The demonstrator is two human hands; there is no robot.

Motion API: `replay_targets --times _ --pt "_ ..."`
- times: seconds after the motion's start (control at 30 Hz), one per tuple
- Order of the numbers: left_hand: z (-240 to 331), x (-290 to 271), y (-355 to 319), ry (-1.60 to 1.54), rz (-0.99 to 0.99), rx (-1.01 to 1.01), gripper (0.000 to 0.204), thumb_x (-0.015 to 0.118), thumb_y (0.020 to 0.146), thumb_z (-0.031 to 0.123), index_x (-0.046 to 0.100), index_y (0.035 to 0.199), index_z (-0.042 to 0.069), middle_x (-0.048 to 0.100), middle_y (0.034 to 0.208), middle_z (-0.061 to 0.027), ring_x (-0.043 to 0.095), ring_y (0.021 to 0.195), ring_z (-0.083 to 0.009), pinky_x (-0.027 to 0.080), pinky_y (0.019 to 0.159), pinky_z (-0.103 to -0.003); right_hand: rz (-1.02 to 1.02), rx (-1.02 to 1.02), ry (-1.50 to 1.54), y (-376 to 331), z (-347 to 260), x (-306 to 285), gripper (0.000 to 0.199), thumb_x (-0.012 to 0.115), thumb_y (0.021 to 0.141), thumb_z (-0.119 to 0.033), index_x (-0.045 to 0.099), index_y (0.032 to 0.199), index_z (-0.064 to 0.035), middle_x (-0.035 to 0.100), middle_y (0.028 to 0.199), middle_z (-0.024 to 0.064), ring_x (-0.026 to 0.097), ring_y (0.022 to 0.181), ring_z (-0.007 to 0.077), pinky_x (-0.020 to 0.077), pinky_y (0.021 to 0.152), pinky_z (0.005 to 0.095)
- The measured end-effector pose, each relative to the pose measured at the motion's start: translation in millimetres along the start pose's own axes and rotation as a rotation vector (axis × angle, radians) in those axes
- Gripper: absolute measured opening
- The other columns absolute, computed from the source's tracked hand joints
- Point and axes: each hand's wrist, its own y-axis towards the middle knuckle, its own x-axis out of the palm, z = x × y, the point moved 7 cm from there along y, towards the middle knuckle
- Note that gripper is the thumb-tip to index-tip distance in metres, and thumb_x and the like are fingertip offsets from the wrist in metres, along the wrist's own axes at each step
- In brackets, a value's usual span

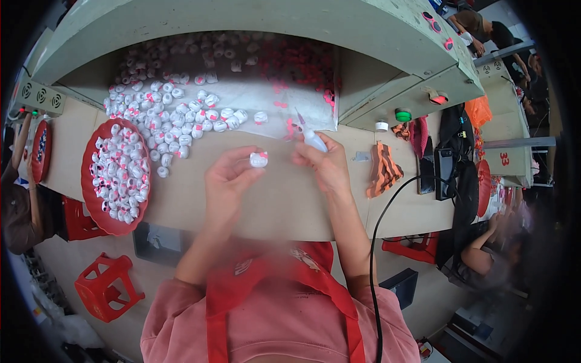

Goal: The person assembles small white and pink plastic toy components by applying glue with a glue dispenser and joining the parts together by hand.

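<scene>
My left hand (227, 176) pinches a small white toy head (259, 160) with a pink bow between thumb and fingertips. A white squeeze bottle with a thin needle tip (313, 139) is gripped in my right hand (328, 164), its tip pointing up and away from me. Whether the right thumb and forefinger also pinch something small cannot be made out. Beyond my hands, many similar white toy heads (172, 121) lie on a white sheet (248, 134). Small pink pieces (328, 97) are scattered on the sheet's right side, some close to the bottle.
A red scalloped tray (89, 196) heaped with white heads stands at the left. A pale green metal hood (200, 17) arches over the far table. Right are a striped cloth (384, 169), a black device (445, 172) and a black cable (376, 242). Co-workers sit at both sides.
</scene>
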Motion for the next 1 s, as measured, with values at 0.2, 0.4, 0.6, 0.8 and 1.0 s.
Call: replay_targets --times 0.2,0.4,0.6,0.8,1.0 --pt "-3.0 -8.5 -2.2 0.025 0.026 0.008 0.034 0.058 0.074 -0.011 0.054 0.107 -0.003 0.061 0.099 -0.0099 0.059 0.085 -0.0122 0.047 0.074 -0.022 0.099 -0.124 -0.321 -25.0 -8.3 -19.3 0.014 0.066 0.076 -0.011 0.058 0.084 -0.0027 0.056 0.071 -0.0005 0.051 0.067 0.0058 0.0419 0.061 0.0221" --pt "1.2 -23.9 -5.7 0.018 0.056 0.042 0.035 0.057 0.073 -0.011 0.053 0.107 -0.003 0.060 0.101 -0.0119 0.061 0.089 -0.0192 0.048 0.078 -0.027 0.054 -0.342 -0.461 -20.5 -22.3 -11.7 0.017 0.068 0.076 -0.011 0.052 0.080 -0.0046 0.053 0.069 -0.0023 0.046 0.064 0.0054 0.0374 0.056 0.0211" --pt "3.5 -29.7 -8.7 -0.034 0.070 0.037 0.034 0.057 0.073 -0.013 0.054 0.106 -0.004 0.060 0.099 -0.0102 0.059 0.086 -0.0131 0.047 0.073 -0.023 0.191 -0.163 -0.709 11.3 -21.7 4.7 0.023 0.071 0.070 -0.015 0.059 0.084 -0.0015 0.061 0.081 0.0127 0.057 0.068 0.0236 0.0446 0.066 0.0307" --pt "6.0 -34.6 -9.4 -0.027 0.091 0.032 0.034 0.058 0.074 -0.011 0.054 0.107 -0.003 0.061 0.100 -0.0112 0.059 0.085 -0.0130 0.047 0.074 -0.023 0.214 -0.398 -1.053 3.1 -17.6 21.2 0.027 0.071 0.068 -0.014 0.062 0.090 -0.0018 0.061 0.084 0.0175 0.059 0.076 0.0339 0.0454 0.067 0.0389" --pt "0.5 -32.4 -12.6 -0.005 0.073 0.042 0.034 0.058 0.074 -0.010 0.054 0.107 -0.003 0.061 0.100 -0.0116 0.059 0.086 -0.0136 0.048 0.074 -0.024 0.275 -0.301 -0.823 -4.0 -18.2 11.3 0.028 0.070 0.068 -0.016 0.062 0.091 -0.0024 0.061 0.085 0.0159 0.059 0.074 0.0332 0.0459 0.066 0.0379"
